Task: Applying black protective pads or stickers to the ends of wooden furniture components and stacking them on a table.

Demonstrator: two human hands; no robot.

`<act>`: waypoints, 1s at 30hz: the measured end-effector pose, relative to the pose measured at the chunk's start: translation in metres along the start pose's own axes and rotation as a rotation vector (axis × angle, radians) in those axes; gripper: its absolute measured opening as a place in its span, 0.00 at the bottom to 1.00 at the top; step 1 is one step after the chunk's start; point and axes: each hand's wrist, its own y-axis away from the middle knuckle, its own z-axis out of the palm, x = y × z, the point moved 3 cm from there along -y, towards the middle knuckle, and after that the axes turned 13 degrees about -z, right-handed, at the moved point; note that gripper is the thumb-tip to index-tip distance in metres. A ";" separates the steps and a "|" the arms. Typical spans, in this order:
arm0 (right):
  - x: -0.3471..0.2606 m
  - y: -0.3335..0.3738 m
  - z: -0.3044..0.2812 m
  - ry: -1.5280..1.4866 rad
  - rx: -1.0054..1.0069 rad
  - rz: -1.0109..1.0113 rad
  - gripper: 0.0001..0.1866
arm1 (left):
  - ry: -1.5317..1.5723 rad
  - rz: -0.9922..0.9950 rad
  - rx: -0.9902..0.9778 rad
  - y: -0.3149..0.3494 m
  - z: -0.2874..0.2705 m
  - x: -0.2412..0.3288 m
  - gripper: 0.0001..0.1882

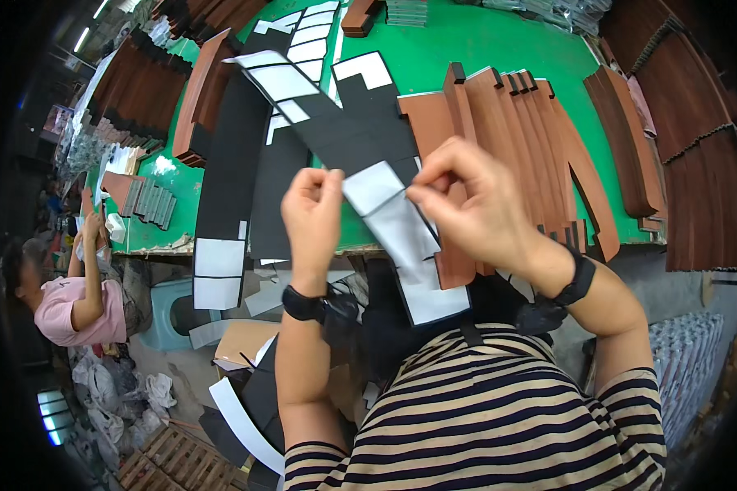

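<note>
Where two bare hands face each other, a black strip (360,147) slants across the near edge of a green table (499,41).

Its long axis runs from far left to near right, between the hands, with white panels (377,186) on the end that reaches past the table. The left hand (311,217) is at the strip's left edge, fingers curled, thumb against forefinger; the right hand (471,200) is at its right edge, thumb and fingertip nearly together. Whether either pinch has caught anything, I cannot tell. Neither hand is clearly nearer. Brown boards (528,147) lie beyond the right hand.
</note>
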 end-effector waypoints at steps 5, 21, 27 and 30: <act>0.009 0.025 -0.055 -0.249 0.147 0.282 0.09 | -0.472 0.269 0.412 0.015 -0.016 0.009 0.22; -0.026 0.105 -0.084 -0.237 0.059 0.495 0.21 | -0.958 0.881 -0.666 0.063 0.130 0.039 0.24; -0.036 0.101 -0.085 0.170 -0.126 0.416 0.29 | -0.839 0.792 -0.715 0.060 0.144 0.028 0.22; -0.034 0.100 -0.077 0.320 -0.070 0.381 0.25 | -0.716 0.715 -0.749 0.057 0.143 0.024 0.22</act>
